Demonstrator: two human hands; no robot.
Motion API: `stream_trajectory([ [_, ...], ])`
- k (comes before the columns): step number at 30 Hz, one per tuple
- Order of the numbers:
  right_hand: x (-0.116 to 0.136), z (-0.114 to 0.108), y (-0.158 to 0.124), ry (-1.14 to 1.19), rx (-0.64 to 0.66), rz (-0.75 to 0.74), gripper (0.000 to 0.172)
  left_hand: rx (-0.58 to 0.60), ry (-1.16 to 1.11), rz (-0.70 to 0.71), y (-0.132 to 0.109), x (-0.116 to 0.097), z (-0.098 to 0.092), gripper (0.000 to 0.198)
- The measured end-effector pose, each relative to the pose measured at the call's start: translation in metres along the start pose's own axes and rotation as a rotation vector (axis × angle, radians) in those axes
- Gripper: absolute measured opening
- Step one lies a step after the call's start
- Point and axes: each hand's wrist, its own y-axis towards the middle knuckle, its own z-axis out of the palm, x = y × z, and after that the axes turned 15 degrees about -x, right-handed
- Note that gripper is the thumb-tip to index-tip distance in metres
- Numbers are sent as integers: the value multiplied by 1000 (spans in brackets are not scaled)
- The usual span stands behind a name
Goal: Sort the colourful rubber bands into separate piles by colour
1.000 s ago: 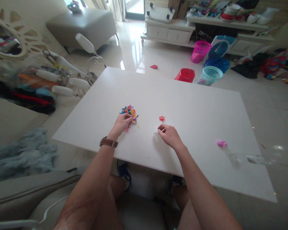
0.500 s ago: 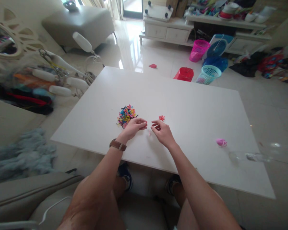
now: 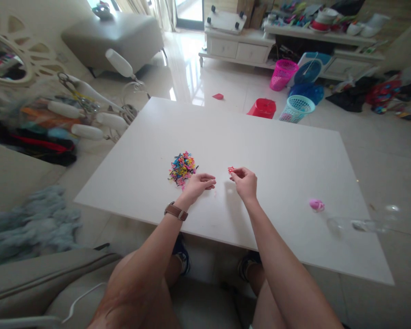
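Observation:
A heap of small colourful bands (image 3: pixel 181 166) lies on the white table (image 3: pixel 277 151). Just right of the heap rests my left hand (image 3: pixel 199 183), with a brown watch on its wrist; its fingers point right, loosely together, and nothing shows in them. My right hand (image 3: pixel 244 179) is over a small cluster of red bands (image 3: pixel 230 169), its fingertips pinched on one of the red pieces at the cluster's edge. The two hands are a short gap apart.
A small pink object (image 3: pixel 316 204) and a clear plastic bottle (image 3: pixel 359 224) lie at the table's right. On the floor beyond are a red bin (image 3: pixel 263 108), a teal basket (image 3: pixel 296 108) and a pink basket (image 3: pixel 282 73). A cluttered rack (image 3: pixel 71 114) stands at left.
My left hand left the colourful heap and slid right toward my right hand. My right hand rose forward to the red cluster and pinched there.

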Motion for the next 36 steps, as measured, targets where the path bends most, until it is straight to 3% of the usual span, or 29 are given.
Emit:
stream_trajectory([
  [4,-11,4,12,-45,-65,42,18,14,52,39,0,1,4,28],
  [10,-23,3,19,-206,-16,10,33,14,-10,48,1,1,7,28],
  [15,-22,-12,21,-244,-11,21,23,-50,15,88,7,2,13,28],
  [23,-7,-32,9,-291,105,21,12,-139,-65,85,20,9,50,25],
  [30,-4,-43,4,-346,185,-28,13,-207,-122,144,27,18,83,26],
  [33,0,-44,-1,-372,239,-70,14,-222,-57,167,29,12,81,27],
  [36,1,-42,-7,-430,312,-108,13,-191,210,238,30,3,66,20],
])
